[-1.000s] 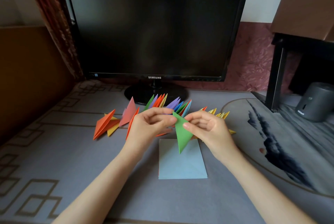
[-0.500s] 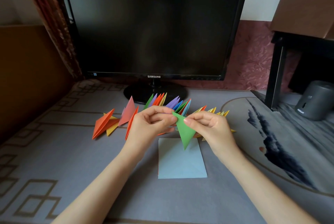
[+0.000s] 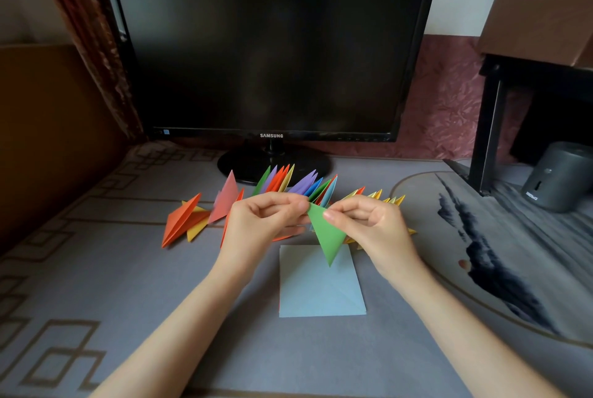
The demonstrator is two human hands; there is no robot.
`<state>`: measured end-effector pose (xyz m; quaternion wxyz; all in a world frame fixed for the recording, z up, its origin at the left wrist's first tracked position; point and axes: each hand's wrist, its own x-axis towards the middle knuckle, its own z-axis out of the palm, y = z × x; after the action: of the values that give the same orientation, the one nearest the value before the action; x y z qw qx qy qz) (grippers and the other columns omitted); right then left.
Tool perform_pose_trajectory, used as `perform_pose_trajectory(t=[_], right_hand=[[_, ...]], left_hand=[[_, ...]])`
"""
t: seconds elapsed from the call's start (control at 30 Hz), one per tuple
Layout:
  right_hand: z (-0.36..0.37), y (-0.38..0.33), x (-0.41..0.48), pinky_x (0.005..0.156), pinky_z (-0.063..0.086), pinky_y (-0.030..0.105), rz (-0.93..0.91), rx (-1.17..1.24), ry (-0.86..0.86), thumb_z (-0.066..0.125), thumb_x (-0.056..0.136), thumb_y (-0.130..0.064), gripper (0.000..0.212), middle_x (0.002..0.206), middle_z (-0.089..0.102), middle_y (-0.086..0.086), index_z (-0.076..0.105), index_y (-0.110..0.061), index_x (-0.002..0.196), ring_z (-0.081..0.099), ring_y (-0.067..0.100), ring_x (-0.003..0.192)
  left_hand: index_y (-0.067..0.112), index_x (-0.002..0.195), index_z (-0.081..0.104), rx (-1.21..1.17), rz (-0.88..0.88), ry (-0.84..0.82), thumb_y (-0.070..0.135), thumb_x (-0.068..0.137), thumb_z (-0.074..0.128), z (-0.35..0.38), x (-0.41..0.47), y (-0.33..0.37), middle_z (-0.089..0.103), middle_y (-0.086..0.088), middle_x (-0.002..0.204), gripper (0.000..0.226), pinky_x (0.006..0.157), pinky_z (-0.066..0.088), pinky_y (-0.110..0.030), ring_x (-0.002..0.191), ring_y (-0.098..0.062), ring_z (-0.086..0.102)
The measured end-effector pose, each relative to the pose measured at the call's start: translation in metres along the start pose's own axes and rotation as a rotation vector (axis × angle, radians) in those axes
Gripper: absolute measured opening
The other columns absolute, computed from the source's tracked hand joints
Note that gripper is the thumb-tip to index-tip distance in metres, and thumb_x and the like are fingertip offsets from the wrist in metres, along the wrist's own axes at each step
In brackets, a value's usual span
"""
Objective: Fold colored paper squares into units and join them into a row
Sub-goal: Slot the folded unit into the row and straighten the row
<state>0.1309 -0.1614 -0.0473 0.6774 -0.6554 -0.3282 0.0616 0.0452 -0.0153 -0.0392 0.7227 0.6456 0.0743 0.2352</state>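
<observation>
While both hands pinch it, the green unit (image 3: 325, 234) hangs between them, above the table (image 3: 128, 285). It is a narrow folded triangle, wide edge up at the fingertips, sharp tip pointing down. Left hand (image 3: 260, 224) grips the top left corner with its fingers curled. Right hand (image 3: 369, 227) pinches the top right part, one fingertip on the front face. The hands are close together, almost meeting across the paper.

Just below the hands, under the tip, a blue square (image 3: 321, 295) lies flat with a diagonal crease showing. Behind the hands a row (image 3: 288, 181) of units stands tips up: green, purple, orange, yellow, blue. Left of the left hand are a pink unit (image 3: 226, 197), then an orange unit (image 3: 181, 221) over a yellow one. Behind the right hand are yellow units (image 3: 385, 197), partly hidden.

The table has a grey cloth, with brown line pattern on the left and dark inky print right of the right hand. Monitor (image 3: 266, 44), screen dark, stands beyond the row. Far right sits a grey cylinder (image 3: 560, 176), with a brown box (image 3: 545, 6) above it. Curtain (image 3: 86, 28) hangs at far left.
</observation>
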Motion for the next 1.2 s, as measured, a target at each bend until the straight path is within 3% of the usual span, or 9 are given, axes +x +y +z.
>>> perform_pose_trajectory(t=[0.23, 0.5, 0.6, 0.7, 0.87, 0.97, 1.2], right_hand=[[-0.0013, 0.0007, 0.0004, 0.063, 0.05, 0.019, -0.009, -0.013, 0.001, 0.069, 0.08, -0.003, 0.008, 0.074, 0.072, 0.003, 0.07, -0.01, 0.076, 0.065, 0.012, 0.07], [-0.0006, 0.0013, 0.0003, 0.067, 0.05, 0.021, -0.032, -0.077, -0.018, 0.07, 0.079, -0.004, 0.015, 0.074, 0.071, -0.002, 0.07, -0.017, 0.073, 0.066, 0.012, 0.072], [-0.0003, 0.0007, 0.0003, 0.066, 0.051, 0.02, 0.029, 0.008, 0.004, 0.07, 0.08, -0.005, 0.005, 0.081, 0.073, 0.006, 0.07, -0.008, 0.084, 0.067, 0.015, 0.076], [-0.002, 0.0007, 0.0013, 0.064, 0.052, 0.02, 0.104, 0.069, 0.01, 0.067, 0.082, -0.007, 0.013, 0.087, 0.073, 0.013, 0.069, -0.001, 0.093, 0.068, 0.018, 0.079], [-0.0022, -0.0031, 0.0012, 0.059, 0.05, 0.016, 0.121, 0.155, 0.058, 0.064, 0.083, -0.006, 0.007, 0.073, 0.072, 0.004, 0.07, -0.003, 0.085, 0.065, 0.01, 0.066], [-0.0028, -0.0043, 0.0004, 0.057, 0.05, 0.016, 0.095, 0.175, 0.07, 0.061, 0.086, -0.007, 0.011, 0.071, 0.072, 0.003, 0.071, -0.004, 0.088, 0.066, 0.009, 0.063], [-0.0045, 0.0004, 0.0015, 0.059, 0.047, 0.019, 0.017, 0.033, 0.08, 0.063, 0.086, -0.007, 0.012, 0.071, 0.07, 0.007, 0.071, 0.001, 0.084, 0.061, 0.012, 0.066]], left_hand=[[0.008, 0.086, 0.072, 0.023, 0.033, -0.003, 0.008, 0.081, 0.068, -0.0001, -0.0003, -0.0004, 0.075, -0.009, 0.077, 0.007, 0.063, 0.058, -0.023, 0.07, -0.018, 0.073], [0.005, 0.08, 0.071, 0.084, 0.068, -0.012, 0.007, 0.077, 0.072, 0.0012, 0.0017, -0.0036, 0.073, -0.011, 0.075, 0.004, 0.066, 0.059, -0.025, 0.067, -0.018, 0.071], [0.004, 0.082, 0.07, 0.041, 0.076, 0.014, 0.008, 0.078, 0.07, 0.0, 0.0011, -0.0044, 0.074, -0.013, 0.077, 0.006, 0.068, 0.06, -0.03, 0.071, -0.022, 0.072], [-0.001, 0.088, 0.068, -0.014, 0.082, 0.045, 0.008, 0.079, 0.069, -0.0023, 0.0021, -0.0041, 0.074, -0.013, 0.079, 0.013, 0.07, 0.061, -0.036, 0.075, -0.025, 0.073], [-0.002, 0.088, 0.067, -0.035, 0.071, 0.028, 0.004, 0.081, 0.067, -0.0002, 0.0018, -0.0032, 0.074, -0.01, 0.077, 0.009, 0.065, 0.06, -0.028, 0.072, -0.02, 0.073], [0.001, 0.087, 0.068, -0.029, 0.066, 0.031, 0.006, 0.081, 0.068, -0.0002, 0.0021, -0.0043, 0.074, -0.009, 0.078, 0.009, 0.068, 0.06, -0.03, 0.073, -0.019, 0.073], [0.001, 0.087, 0.064, 0.075, 0.071, 0.005, 0.002, 0.086, 0.063, 0.0003, 0.0044, -0.0078, 0.072, -0.01, 0.078, 0.002, 0.069, 0.059, -0.025, 0.07, -0.018, 0.071]])
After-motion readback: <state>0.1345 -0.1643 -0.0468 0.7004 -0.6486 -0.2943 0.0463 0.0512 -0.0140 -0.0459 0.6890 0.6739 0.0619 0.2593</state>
